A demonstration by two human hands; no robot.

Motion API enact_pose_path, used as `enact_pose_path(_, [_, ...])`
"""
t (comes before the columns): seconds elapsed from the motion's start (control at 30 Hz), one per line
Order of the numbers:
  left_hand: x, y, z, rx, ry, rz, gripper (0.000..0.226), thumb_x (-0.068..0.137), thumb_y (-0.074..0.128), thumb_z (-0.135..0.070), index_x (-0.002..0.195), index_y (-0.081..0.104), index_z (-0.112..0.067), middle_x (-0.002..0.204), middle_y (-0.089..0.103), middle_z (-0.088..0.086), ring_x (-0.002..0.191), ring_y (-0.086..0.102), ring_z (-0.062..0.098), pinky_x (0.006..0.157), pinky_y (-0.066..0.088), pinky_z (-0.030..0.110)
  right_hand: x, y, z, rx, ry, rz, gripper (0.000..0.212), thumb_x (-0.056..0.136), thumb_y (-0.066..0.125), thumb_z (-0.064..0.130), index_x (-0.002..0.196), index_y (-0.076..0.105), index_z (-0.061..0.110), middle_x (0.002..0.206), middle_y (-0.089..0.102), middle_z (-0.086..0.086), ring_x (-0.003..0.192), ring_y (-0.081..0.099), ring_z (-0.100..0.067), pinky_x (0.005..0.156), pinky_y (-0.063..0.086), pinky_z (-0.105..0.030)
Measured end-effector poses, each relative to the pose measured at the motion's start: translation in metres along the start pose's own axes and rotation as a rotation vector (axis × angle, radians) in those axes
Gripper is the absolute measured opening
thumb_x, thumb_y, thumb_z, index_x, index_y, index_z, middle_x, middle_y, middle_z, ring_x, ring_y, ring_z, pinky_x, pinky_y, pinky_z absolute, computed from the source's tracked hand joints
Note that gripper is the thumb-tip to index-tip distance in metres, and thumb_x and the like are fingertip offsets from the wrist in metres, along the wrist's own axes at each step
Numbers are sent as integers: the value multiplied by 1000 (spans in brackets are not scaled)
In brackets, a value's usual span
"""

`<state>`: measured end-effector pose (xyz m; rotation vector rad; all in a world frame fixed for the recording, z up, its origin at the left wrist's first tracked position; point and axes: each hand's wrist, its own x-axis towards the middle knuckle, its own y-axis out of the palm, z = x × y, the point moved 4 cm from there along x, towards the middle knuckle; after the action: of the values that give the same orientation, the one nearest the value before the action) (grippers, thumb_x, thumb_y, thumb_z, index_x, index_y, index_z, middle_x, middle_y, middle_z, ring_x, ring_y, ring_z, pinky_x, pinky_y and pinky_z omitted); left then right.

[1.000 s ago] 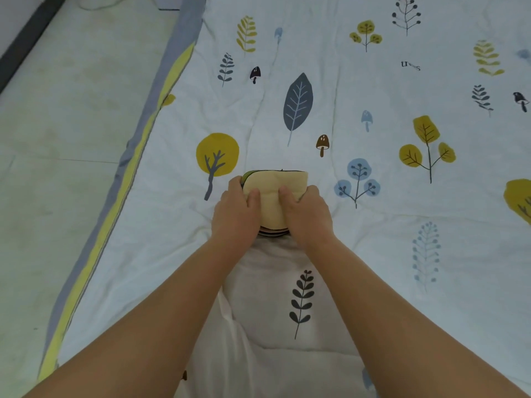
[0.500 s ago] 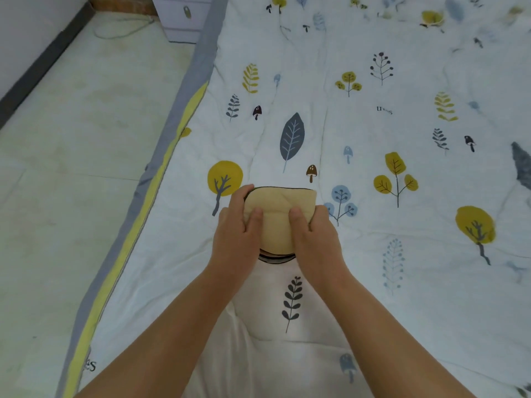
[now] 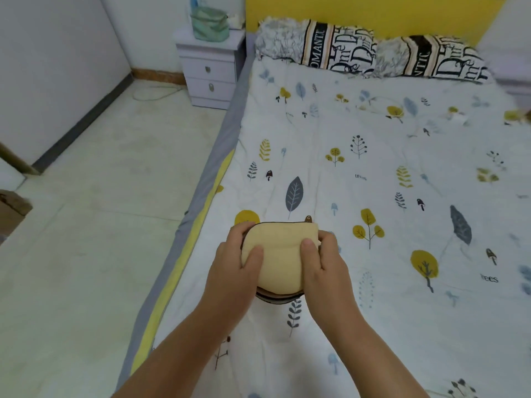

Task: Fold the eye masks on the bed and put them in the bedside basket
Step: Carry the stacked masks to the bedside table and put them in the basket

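A stack of folded eye masks [image 3: 280, 255], cream-yellow on top with dark edges showing below, is held over the leaf-patterned quilt [image 3: 373, 173] near the bed's left side. My left hand [image 3: 232, 271] grips its left side, thumb on top. My right hand [image 3: 324, 268] grips its right side the same way. The stack looks lifted slightly off the bed. A pale green basket [image 3: 209, 24] stands on the lilac bedside cabinet [image 3: 211, 73] at the far end, left of the pillows.
Two printed pillows [image 3: 370, 53] lie against a yellow headboard [image 3: 373, 12]. Tiled floor [image 3: 100, 225] runs along the bed's left edge, with a cable near the cabinet and a brown object at the far left edge.
The view has tilted up, bringing the cabinet, basket and pillows into sight. Both hands keep hold of the stack and have raised it a little off the quilt.
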<state>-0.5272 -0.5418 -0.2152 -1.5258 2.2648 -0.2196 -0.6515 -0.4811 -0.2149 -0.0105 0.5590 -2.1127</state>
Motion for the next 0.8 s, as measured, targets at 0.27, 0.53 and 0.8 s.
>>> enact_pose_path(0.27, [-46, -42, -49, -11, 8, -26, 30, 90, 42, -18, 113, 44, -37, 96, 54, -19, 88, 55, 1, 66, 45, 21, -48, -17, 66, -87, -71, -1, 20, 95, 35, 31, 110, 42, 20, 79, 55, 10, 72, 54, -5, 57, 42, -27])
enact_pose_path(0.53, [-96, -67, -81, 9, -23, -59, 35, 90, 42, -19, 120, 45, -35, 92, 59, -14, 74, 57, 9, 56, 43, 27, -88, -31, 105, -214, -176, 57, 25, 95, 34, 31, 116, 37, 18, 77, 51, 8, 70, 53, -10, 54, 40, -28])
enact_pose_path(0.8, [-157, -92, -99, -15, 12, -172, 33, 86, 44, -13, 114, 53, -28, 87, 59, -10, 62, 50, 7, 48, 35, 23, -138, -39, 132, -211, -287, 156, 42, 94, 37, 26, 134, 29, 19, 126, 53, -7, 107, 53, -24, 87, 44, -36])
